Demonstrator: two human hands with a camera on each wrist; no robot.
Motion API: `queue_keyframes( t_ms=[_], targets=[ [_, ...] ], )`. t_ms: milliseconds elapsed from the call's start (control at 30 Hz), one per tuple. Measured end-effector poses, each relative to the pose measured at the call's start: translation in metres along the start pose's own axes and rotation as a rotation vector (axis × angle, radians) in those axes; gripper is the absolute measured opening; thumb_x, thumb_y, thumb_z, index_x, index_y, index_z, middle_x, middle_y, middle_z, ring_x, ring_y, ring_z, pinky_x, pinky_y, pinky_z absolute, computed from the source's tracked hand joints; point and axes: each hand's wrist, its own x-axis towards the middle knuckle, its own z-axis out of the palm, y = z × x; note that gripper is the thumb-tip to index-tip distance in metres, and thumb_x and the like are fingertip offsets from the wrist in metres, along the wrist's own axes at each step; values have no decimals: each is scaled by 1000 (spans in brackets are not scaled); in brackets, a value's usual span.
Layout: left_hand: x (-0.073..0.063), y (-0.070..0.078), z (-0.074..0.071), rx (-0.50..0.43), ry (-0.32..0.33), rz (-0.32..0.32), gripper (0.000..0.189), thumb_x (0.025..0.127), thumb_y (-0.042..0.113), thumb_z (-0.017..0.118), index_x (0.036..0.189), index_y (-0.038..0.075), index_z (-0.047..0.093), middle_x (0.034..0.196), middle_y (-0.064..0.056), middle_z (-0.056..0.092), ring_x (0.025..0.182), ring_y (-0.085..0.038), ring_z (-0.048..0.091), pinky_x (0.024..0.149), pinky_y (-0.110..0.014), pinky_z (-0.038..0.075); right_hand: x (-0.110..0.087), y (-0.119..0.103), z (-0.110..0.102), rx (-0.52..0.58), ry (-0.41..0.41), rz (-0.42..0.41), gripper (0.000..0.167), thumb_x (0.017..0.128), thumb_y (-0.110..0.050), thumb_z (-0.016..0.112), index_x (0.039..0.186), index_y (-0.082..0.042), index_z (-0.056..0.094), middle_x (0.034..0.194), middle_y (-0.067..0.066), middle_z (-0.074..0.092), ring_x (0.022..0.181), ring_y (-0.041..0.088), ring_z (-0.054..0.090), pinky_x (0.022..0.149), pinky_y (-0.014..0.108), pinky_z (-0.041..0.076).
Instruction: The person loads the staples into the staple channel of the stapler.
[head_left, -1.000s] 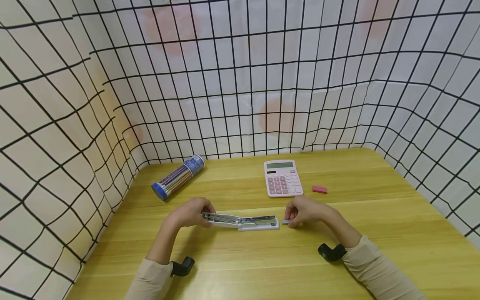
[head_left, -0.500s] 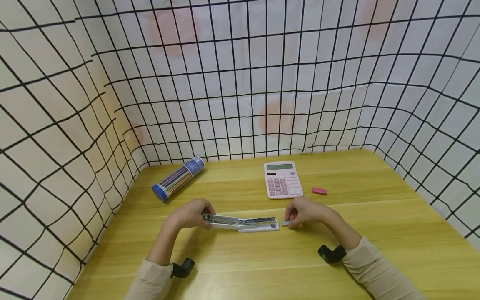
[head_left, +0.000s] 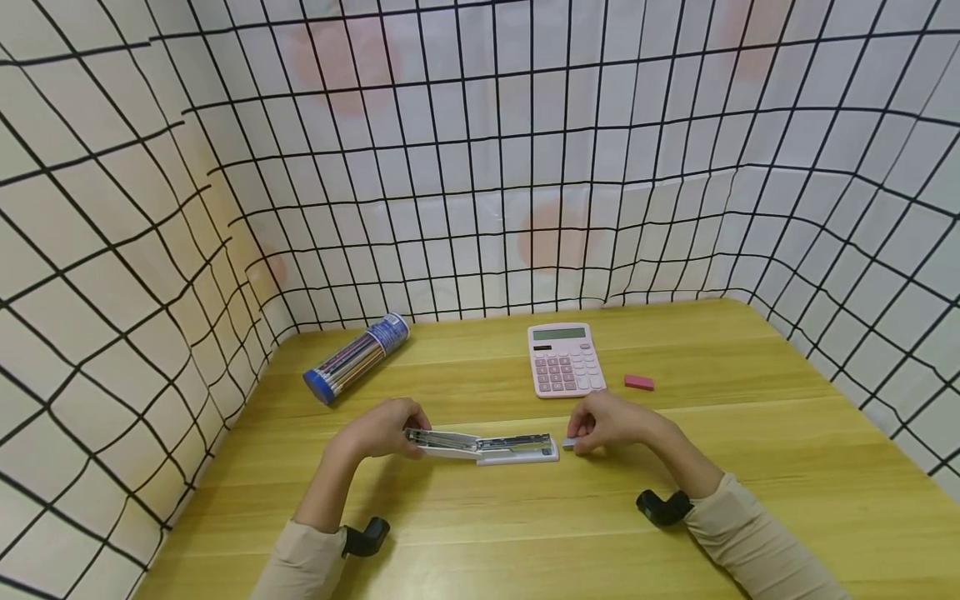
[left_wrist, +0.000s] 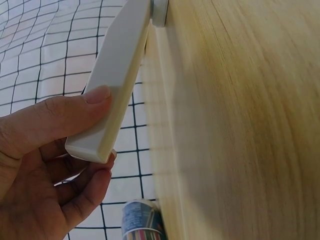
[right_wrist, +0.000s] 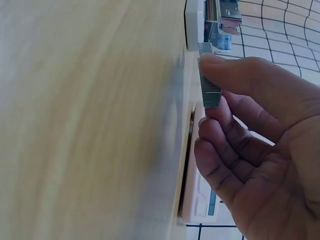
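A white stapler (head_left: 517, 457) lies opened out flat on the wooden table, its metal staple channel facing up. My left hand (head_left: 386, 427) grips the far left end of its raised top arm; in the left wrist view the thumb presses on the white casing (left_wrist: 112, 65). Just off the stapler's right end, my right hand (head_left: 607, 421) pinches a short strip of staples (right_wrist: 210, 92) between thumb and fingers. The strip's ridged grey side shows in the right wrist view, close to the stapler's metal end (right_wrist: 230, 17).
Behind the right hand lies a pink calculator (head_left: 566, 360), with a small red block (head_left: 639, 382) to its right. A clear tube of pencils with blue ends (head_left: 358, 357) rests at the back left. Grid-patterned white sheeting (head_left: 480, 167) encloses the table's back and sides.
My right hand has shifted very slightly left with the staple strip, closer to the stapler's end. The left hand and the stapler stay as they were.
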Motion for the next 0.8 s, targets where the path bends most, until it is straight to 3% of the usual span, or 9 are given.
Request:
queue_keyframes(
  t_ms=[267,800],
  targets=[
    [0,1,-1,-3,-1,2,31,72,9,84,97,5,66,90,-1,65,80,-11,55,75,-28,48,-3,-4,-5,-5,29,-47,12,75,-13,78,85,-11,72,76,-5,65,68,3,55,63,20,48],
    [-1,1,0,-2,2,12,31,72,9,84,97,5,67,90,-1,65,80,-10,56,74,-28,49,-8,-20,-8,-13,73,-59,10,77,-15,78,86,-14,72,77,-6,64,69,5,56,64,21,49]
  ],
)
